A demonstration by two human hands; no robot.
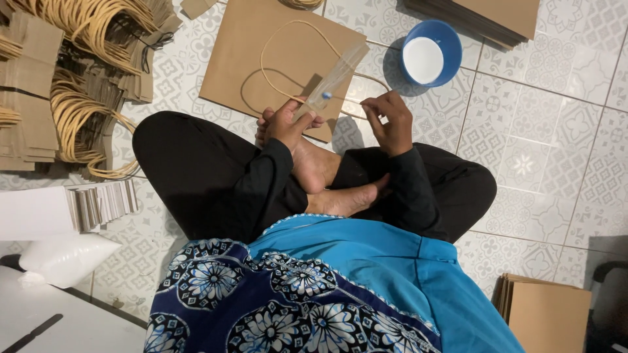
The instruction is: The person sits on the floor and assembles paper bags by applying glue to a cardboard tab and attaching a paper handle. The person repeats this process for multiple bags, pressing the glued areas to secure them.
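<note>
I sit cross-legged on the tiled floor. My left hand grips a clear flat plastic strip with a small blue dot near its lower end, angled up and to the right. My right hand pinches a thin tan cord, whose loop lies over a flat brown paper bag on the floor in front of my legs. The two hands are a short way apart above my bare feet.
A blue bowl with white contents stands to the upper right of the bag. Piles of brown paper pieces with cord handles fill the left. Stacks of brown bags lie at the top right and bottom right. A white bag lies lower left.
</note>
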